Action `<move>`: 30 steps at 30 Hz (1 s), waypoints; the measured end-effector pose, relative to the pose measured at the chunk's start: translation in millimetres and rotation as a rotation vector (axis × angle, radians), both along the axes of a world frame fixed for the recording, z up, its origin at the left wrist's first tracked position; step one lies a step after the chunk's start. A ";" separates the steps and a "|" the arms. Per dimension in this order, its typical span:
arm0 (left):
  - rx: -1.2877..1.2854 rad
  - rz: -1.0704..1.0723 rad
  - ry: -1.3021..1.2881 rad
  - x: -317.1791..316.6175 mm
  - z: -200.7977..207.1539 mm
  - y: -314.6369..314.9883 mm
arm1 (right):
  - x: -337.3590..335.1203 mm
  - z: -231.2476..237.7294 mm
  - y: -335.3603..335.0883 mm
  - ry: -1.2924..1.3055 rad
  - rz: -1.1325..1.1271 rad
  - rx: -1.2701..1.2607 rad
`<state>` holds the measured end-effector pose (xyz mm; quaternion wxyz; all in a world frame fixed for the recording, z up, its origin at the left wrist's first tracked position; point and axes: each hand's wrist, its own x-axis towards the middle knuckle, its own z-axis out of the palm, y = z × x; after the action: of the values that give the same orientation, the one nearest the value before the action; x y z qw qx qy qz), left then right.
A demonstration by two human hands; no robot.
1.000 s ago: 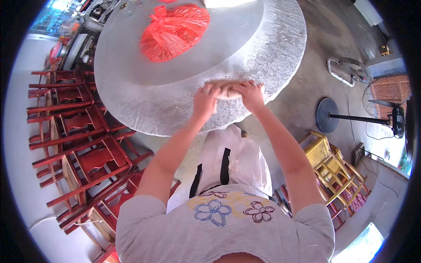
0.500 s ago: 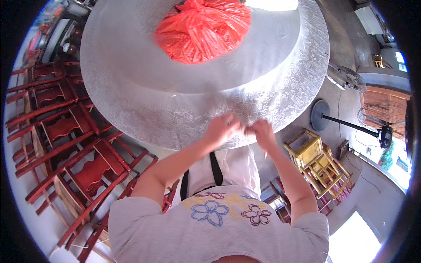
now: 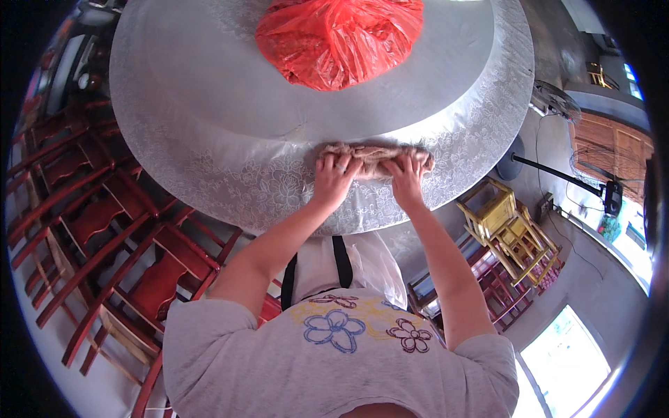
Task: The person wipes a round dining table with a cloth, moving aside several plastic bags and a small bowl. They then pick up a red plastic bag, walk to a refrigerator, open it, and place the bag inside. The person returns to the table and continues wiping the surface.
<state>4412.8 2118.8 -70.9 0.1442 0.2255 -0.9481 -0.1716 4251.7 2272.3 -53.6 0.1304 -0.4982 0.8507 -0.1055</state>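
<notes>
A brown cloth [image 3: 376, 159], bunched into a long strip, lies on the silvery flower-patterned tablecloth [image 3: 265, 182] near the round table's front edge. My left hand [image 3: 333, 177] grips its left part with the fingers curled over it. Toward its right end, my right hand [image 3: 409, 177] holds the cloth the same way. Both hands press it against the table, a little apart from each other. Farther back, a red plastic bag [image 3: 341, 43], gathered over something I cannot make out, rests on a raised round grey disc [image 3: 230, 83].
Red wooden chairs [image 3: 150, 279] are crowded along the left. To the right stand stacked yellow stools [image 3: 505, 230] and a black fan pole [image 3: 561, 184] on a round base. Another fan [image 3: 556, 101] is farther back.
Both hands have moved forward and slightly apart, from close together above the table's edge to down on the tablecloth. The brown cloth now shows plainly, spread lengthwise beneath them.
</notes>
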 end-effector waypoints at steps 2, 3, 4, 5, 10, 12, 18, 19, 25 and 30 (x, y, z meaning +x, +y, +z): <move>0.071 -0.012 -0.097 8.7 8.0 32.8 | 14.9 0.4 39.4 -0.106 -0.016 0.058; 0.167 -0.075 -0.070 19.6 11.2 48.7 | 22.1 11.1 53.3 -0.160 0.031 0.094; 0.189 -0.212 -0.068 35.2 14.6 64.7 | 27.0 21.7 68.1 -0.155 0.090 0.152; 0.206 -0.356 -0.062 43.6 17.5 75.0 | 24.8 23.4 81.3 -0.201 0.136 0.131; 0.473 -0.271 -0.169 33.9 60.6 49.6 | -0.4 54.7 58.8 -0.212 0.038 0.029; 0.161 -0.335 -0.130 11.9 69.3 28.7 | -17.7 69.3 32.7 -0.142 0.119 -0.035; 0.034 -0.578 -0.078 -12.8 8.1 14.7 | -33.2 -1.7 43.9 -0.126 0.280 -0.214; 0.011 -0.599 -0.088 -11.1 2.5 19.8 | -29.5 -12.4 58.1 -0.060 0.313 -0.143; 0.272 -0.716 0.008 65.4 -8.5 95.4 | 26.3 -12.6 151.1 -0.315 0.517 -0.041; 0.908 -0.211 -0.283 -12.2 93.7 36.6 | -30.3 62.3 78.8 -0.373 0.165 -0.150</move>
<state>4400.7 2155.5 22.8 -0.1175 0.1893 -0.8054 -0.5493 4221.4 2351.1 8.8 0.2566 -0.5464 0.7578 -0.2478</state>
